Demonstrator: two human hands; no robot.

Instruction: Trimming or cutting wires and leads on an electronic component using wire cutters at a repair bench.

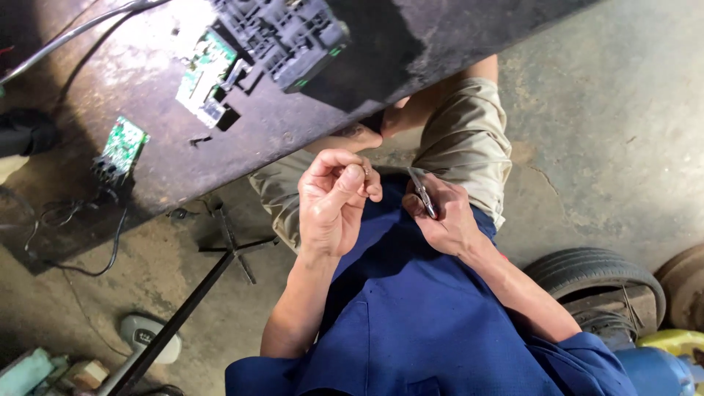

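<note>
Head view: dark worktable [147, 169] above stained concrete floor [587, 110]

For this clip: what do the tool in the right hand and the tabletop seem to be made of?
The tool in the right hand looks like bare metal: thin, grey and glinting, probably small pliers or tweezers. The tabletop seems to be dark, worn sheet metal or coated board, with a dull sheen and scuffed patches; which one is unclear.

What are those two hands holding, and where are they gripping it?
Right hand grips slim metal pliers by the handles. Left hand pinches something tiny at its fingertips; too small to identify.
</note>
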